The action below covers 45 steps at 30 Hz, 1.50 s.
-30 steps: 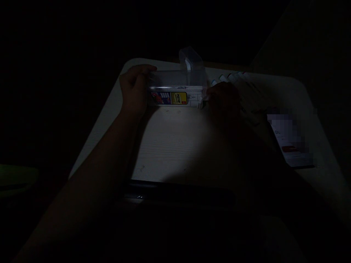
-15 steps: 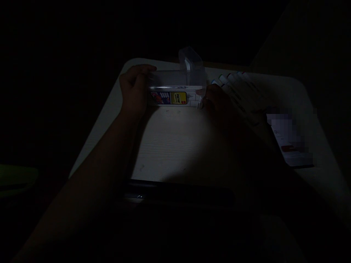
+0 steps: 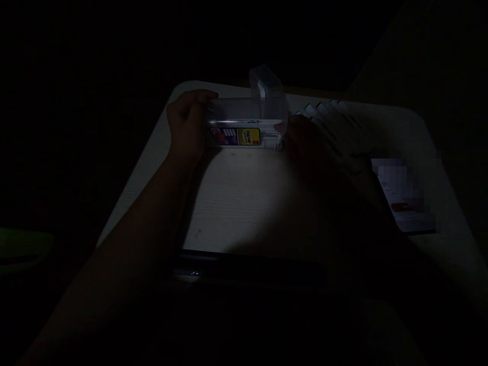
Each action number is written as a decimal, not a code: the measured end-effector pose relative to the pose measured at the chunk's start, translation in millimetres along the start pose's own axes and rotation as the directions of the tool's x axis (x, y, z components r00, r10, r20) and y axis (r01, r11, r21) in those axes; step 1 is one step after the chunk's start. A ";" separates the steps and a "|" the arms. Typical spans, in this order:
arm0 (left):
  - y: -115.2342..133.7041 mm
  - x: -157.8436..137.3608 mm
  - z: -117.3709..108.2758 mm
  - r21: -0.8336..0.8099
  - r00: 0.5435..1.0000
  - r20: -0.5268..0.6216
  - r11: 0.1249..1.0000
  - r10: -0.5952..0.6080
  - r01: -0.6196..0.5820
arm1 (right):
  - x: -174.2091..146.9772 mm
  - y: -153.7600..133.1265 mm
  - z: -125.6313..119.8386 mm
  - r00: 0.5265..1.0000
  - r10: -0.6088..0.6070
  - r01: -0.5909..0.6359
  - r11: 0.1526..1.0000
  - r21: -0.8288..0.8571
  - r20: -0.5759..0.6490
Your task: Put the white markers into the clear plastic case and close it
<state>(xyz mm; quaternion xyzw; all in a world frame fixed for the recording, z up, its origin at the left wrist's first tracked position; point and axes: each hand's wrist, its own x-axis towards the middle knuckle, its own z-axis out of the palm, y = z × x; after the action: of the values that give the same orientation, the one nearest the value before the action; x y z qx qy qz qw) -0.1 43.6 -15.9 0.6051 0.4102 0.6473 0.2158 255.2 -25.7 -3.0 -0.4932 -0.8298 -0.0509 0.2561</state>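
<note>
A clear plastic marker case lies on its side near the far edge of the white table, a yellow and dark blue label on its near face. Its clear lid sticks up at the right end. My left hand is wrapped around the left end, thumb and fingers closed on it. At the right end, beside the lid's lower edge, my right hand pinches the case; deep shadow hides most of its fingers. Just right of that hand lie several white markers with coloured cap ends.
A phone with a lit screen lies on the right part of the white table. Along the near edge runs a dark, glossy long object. Something green shows at the far left. The surroundings are very dark.
Almost nothing differs. Both hands stay on the case, and my right fingers have shifted very slightly at its right end.
</note>
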 end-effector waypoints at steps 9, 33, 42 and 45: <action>2.1 -1.3 -1.1 0.006 1.000 0.016 1.000 0.015 -0.015 | -0.4 -0.5 2.5 1.000 0.020 -0.019 0.999 -0.034 0.015; -1.7 0.7 -3.9 -0.013 0.994 0.042 0.995 0.099 -0.098 | -5.1 -1.6 5.1 0.998 0.002 -0.004 1.000 -0.030 -0.066; -5.3 0.3 -2.8 -0.044 0.999 0.030 0.998 0.040 -0.039 | -2.9 -9.3 -7.9 0.931 0.355 -0.359 0.932 -0.038 -0.086; -5.9 -0.2 -3.8 -0.037 0.999 0.038 0.999 0.040 -0.038 | -3.0 -9.9 -10.3 0.901 0.420 -0.425 0.905 -0.024 -0.109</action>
<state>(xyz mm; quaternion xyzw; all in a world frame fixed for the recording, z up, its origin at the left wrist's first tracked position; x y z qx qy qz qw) -5.0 45.8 -20.4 0.6212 0.3822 0.6471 0.2220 251.9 -36.6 6.1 -0.6639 -0.6878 -0.0386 0.2910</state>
